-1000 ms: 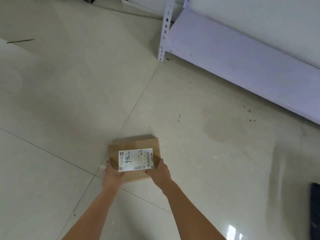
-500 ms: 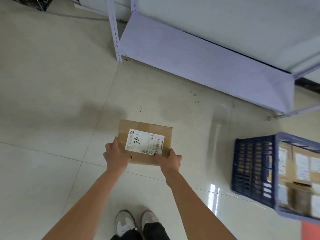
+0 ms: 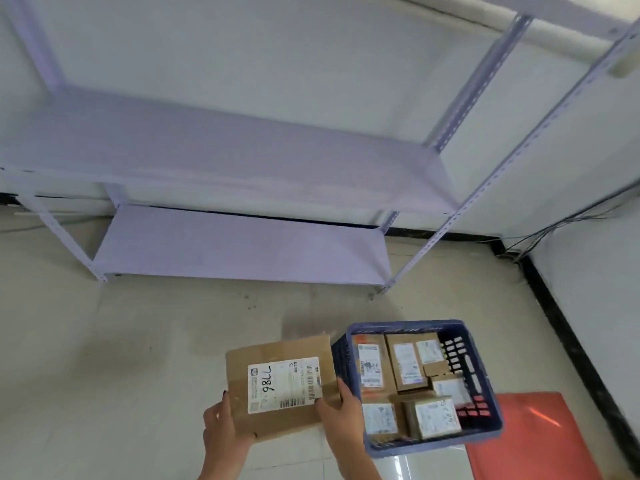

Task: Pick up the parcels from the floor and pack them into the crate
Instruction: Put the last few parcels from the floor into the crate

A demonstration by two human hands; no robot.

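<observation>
A brown cardboard parcel (image 3: 277,362) with a white label marked "98LL" is held in the air just left of the crate. My left hand (image 3: 221,427) grips its near left corner and my right hand (image 3: 341,407) grips its near right edge. The blue plastic crate (image 3: 485,386) stands on the floor to the right, its left wall almost touching the parcel. Several labelled cardboard parcels (image 3: 405,368) lie packed inside it.
A pale purple metal shelving rack (image 3: 242,244) stands against the white wall behind. A red mat (image 3: 540,441) lies on the floor at the lower right. Black cables (image 3: 568,220) run along the wall at the right. Beige tiled floor (image 3: 121,358) spreads to the left.
Both hands have lifted the parcel off the floor and carried it right, up beside the crate. The view has swung right and up, bringing the whole crate and rack into sight.
</observation>
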